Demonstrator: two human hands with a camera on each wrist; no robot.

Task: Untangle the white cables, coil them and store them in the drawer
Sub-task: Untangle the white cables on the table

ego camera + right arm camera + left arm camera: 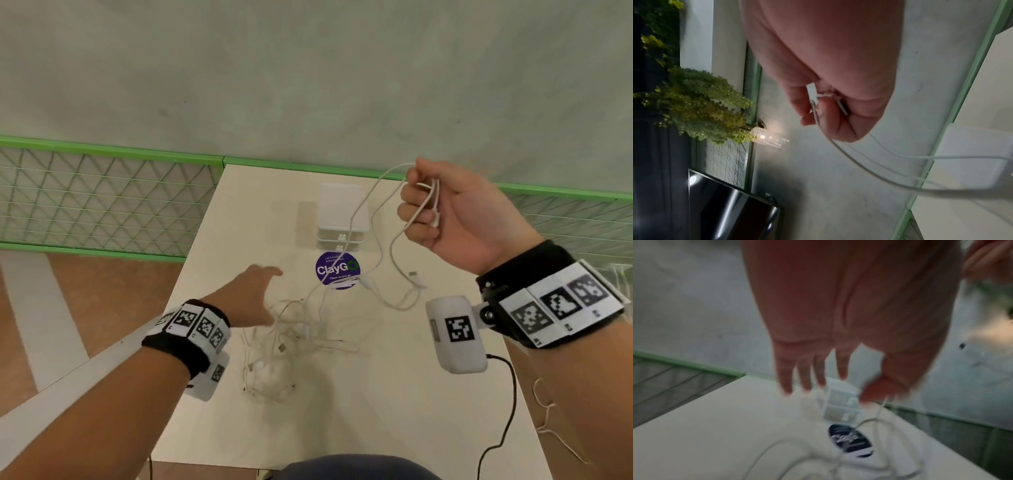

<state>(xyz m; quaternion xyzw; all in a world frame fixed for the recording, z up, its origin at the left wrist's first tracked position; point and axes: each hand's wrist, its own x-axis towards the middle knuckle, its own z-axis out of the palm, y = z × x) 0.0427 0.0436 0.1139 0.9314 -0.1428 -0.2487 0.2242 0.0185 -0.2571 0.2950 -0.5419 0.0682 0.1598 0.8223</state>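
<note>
- Your right hand (455, 219) pinches a folded thin white cable (376, 219), raised above the cream table (394, 394); pull hard and its trailing end may snag the tangled white cable heap (281, 346).
- Your left hand (253, 298) hovers spread-fingered, holding nothing, beside the heap; the small white plastic drawer unit (340, 212) sits closed behind.

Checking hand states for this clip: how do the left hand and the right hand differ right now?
The right hand is raised above the table, fingers curled round a folded white cable; the left hand is low over the tangle, fingers spread, and seems to hold nothing. The right hand shows its palm to the head camera, the left hand its back. Both wear marker wristbands.
</note>
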